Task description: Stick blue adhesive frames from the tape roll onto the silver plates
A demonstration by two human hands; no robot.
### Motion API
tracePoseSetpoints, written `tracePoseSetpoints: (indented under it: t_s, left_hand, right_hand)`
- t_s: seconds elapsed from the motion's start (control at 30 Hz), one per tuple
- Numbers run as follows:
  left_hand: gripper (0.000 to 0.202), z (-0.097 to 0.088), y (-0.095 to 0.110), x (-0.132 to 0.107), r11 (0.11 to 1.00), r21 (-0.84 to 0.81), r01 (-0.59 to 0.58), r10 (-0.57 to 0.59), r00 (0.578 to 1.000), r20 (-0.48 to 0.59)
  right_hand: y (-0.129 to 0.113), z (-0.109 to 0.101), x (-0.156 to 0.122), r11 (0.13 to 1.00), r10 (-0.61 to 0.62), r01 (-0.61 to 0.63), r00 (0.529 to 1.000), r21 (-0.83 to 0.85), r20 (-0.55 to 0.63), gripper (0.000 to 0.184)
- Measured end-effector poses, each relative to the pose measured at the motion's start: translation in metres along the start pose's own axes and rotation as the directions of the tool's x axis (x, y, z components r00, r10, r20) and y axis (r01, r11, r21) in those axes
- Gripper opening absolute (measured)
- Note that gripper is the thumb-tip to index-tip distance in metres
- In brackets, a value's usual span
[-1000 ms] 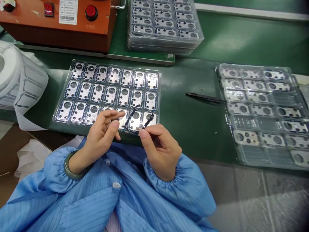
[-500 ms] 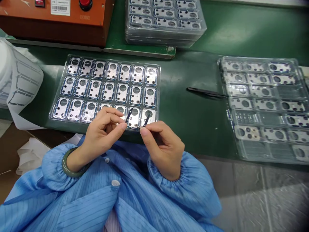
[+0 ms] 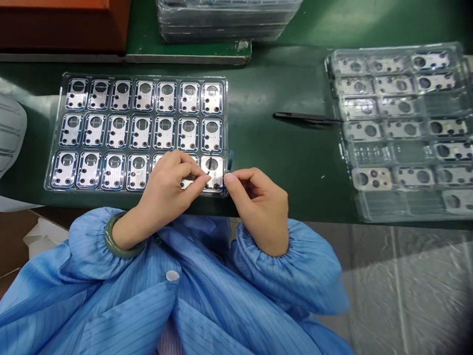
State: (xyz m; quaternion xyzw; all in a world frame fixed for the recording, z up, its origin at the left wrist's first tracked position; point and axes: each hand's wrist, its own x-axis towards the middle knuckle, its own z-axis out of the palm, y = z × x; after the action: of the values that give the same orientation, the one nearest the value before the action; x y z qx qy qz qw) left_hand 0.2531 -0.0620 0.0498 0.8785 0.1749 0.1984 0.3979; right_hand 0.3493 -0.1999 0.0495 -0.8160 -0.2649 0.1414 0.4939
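Pinching thin dark strip [image 3: 211, 165] in L hand [image 3: 166, 180], R hand [image 3: 258, 207] closed by tray [image 3: 226, 118]

No wording can be read in this view: the orange housing [image 3: 55, 24] at the far left shows no lettering (only its lower part is in view, cut off by the frame), and any fine marks on the metal plates [image 3: 189, 97] in the plastic tray [image 3: 148, 77] are too small to tell.
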Motion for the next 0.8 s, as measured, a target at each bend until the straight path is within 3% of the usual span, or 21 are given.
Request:
tracePoseSetpoints:
  t_s: [0.27, 0.8]
  left_hand:
    - [0.009, 0.0005, 0.0007, -0.0002, 0.994, 0.105, 0.023, -0.03, 0.998, 0.062]
    - [0.009, 0.0, 0.0022, -0.0002, 0.992, 0.125, 0.019, -0.028, 0.997, 0.073]
  right_hand:
    - [-0.0025, -0.0007, 0.0018, 0.995, -0.012, 0.019, 0.997, -0.099, 0.072, 0.017]
    - [-0.004, -0.0002, 0.0035, 0.989, 0.01, 0.002, 0.996, -0.146, 0.084, 0.021]
